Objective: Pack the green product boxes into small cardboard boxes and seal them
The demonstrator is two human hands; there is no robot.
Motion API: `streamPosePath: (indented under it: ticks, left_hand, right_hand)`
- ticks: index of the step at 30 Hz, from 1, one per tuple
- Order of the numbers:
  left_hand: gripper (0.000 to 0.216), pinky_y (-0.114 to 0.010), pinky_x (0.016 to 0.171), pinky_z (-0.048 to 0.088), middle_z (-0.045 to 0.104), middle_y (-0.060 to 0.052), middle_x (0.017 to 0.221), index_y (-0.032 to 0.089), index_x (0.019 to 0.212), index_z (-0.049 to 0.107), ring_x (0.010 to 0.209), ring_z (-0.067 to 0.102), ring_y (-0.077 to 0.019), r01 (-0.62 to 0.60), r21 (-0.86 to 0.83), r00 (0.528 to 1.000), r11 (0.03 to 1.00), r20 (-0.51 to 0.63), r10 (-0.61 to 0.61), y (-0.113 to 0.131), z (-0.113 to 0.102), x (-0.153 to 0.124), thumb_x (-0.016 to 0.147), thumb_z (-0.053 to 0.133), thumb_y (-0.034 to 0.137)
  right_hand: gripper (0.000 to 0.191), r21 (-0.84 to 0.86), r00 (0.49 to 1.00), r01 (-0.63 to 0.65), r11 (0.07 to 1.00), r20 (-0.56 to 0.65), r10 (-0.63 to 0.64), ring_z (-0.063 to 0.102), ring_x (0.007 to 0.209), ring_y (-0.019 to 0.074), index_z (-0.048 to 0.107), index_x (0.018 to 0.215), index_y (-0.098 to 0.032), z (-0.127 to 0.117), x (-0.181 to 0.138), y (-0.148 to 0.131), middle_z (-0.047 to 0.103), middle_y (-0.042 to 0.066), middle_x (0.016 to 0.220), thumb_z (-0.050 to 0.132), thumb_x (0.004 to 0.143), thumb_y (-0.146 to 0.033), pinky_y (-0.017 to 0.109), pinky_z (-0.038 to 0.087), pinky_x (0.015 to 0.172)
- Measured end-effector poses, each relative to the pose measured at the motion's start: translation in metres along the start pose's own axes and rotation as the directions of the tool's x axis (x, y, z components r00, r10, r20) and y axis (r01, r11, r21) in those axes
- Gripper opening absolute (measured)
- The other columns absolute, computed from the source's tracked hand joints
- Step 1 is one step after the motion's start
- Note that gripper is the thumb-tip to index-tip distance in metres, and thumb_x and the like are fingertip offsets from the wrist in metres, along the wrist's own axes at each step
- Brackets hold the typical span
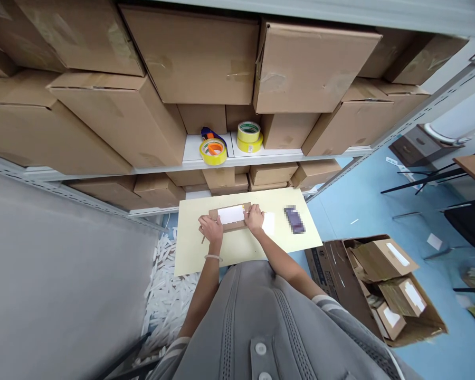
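My left hand [211, 229] lies curled over the left end of a small cardboard box [229, 217], and I can't tell whether it is gripping. My right hand [255, 219] is pinched closed at the right end of a white label [230, 215] on top of the box; anything between those fingers is too small to tell. The box sits flat near the back of the desk [192, 248]. Just right of my right hand on the desk lies a white paper [268, 224], and beyond it a dark object [295, 220] too blurred to name.

Past the desk's back edge, a shelf [192, 150] holds yellow tape rolls [249, 138] and a tape dispenser [212, 145] among cardboard cartons [193, 53]. To the right of the desk, on the floor, an open carton [340, 279] holds smaller labelled boxes [391, 285]. Left of the desk lies a heap of white strips [168, 295].
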State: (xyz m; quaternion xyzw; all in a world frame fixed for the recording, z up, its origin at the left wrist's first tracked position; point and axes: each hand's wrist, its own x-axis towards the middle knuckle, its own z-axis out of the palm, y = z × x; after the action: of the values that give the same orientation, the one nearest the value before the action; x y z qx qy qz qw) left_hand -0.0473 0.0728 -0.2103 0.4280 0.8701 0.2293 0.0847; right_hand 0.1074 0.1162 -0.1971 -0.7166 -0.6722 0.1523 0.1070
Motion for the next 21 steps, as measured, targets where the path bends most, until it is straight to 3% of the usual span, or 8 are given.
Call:
streamPosePath:
  ticks: [5,9,12,16,21]
  left_hand:
    - [0.031,-0.046,0.103,0.034,0.046,-0.018,0.122,0.013,0.114,0.046,0.120,0.045,-0.0307,-0.034,-0.081,0.999,0.996,0.031,0.037,0.000,-0.009,0.003,0.090,0.049,0.032]
    - [0.021,-0.054,0.114,0.012,0.042,-0.018,0.129,0.017,0.106,0.054,0.130,0.035,-0.0319,-0.170,-0.372,0.982,0.912,0.017,0.190,0.005,-0.021,-0.001,0.086,0.055,0.020]
    - [0.015,-0.055,0.116,0.004,0.047,-0.014,0.128,0.021,0.099,0.062,0.131,0.036,-0.0304,-0.227,-0.474,0.963,0.851,0.021,0.269,0.012,-0.028,-0.009,0.084,0.058,0.019]
    - [0.027,-0.056,0.116,0.005,0.047,-0.013,0.137,0.026,0.110,0.067,0.135,0.033,-0.0313,-0.316,-0.334,0.927,0.888,0.090,0.364,0.015,-0.024,-0.018,0.085,0.059,0.022]
    - [0.040,-0.063,0.113,0.005,0.037,-0.012,0.151,0.030,0.128,0.061,0.140,0.027,-0.0338,-0.420,-0.043,0.885,0.906,0.203,0.420,0.004,-0.014,-0.010,0.089,0.053,0.032]
  right_hand:
    - [0.016,0.016,0.998,0.060,0.998,0.012,-0.060,0.052,0.097,0.0236,0.051,0.106,-0.016,-0.012,-0.002,0.002,0.056,0.012,0.110,0.049,0.093,-0.026,0.035,0.031,0.087]
    - [0.019,0.091,0.964,0.267,0.959,-0.006,-0.267,0.048,0.097,0.0201,0.057,0.110,-0.017,-0.026,-0.007,-0.004,0.052,0.009,0.108,0.052,0.091,-0.015,0.033,0.031,0.087]
    - [0.024,0.127,0.917,0.396,0.910,0.008,-0.400,0.046,0.098,0.0180,0.062,0.112,-0.020,-0.029,-0.013,-0.011,0.051,0.004,0.102,0.056,0.090,-0.016,0.031,0.030,0.087]
    - [0.033,0.082,0.889,0.443,0.893,0.088,-0.450,0.047,0.101,0.0195,0.064,0.121,-0.026,-0.017,-0.017,-0.016,0.053,0.006,0.102,0.063,0.088,-0.023,0.031,0.030,0.090]
    - [0.048,-0.037,0.910,0.383,0.923,0.190,-0.370,0.048,0.106,0.0218,0.050,0.140,-0.031,-0.002,-0.009,-0.008,0.053,0.010,0.112,0.057,0.093,-0.036,0.033,0.029,0.092]
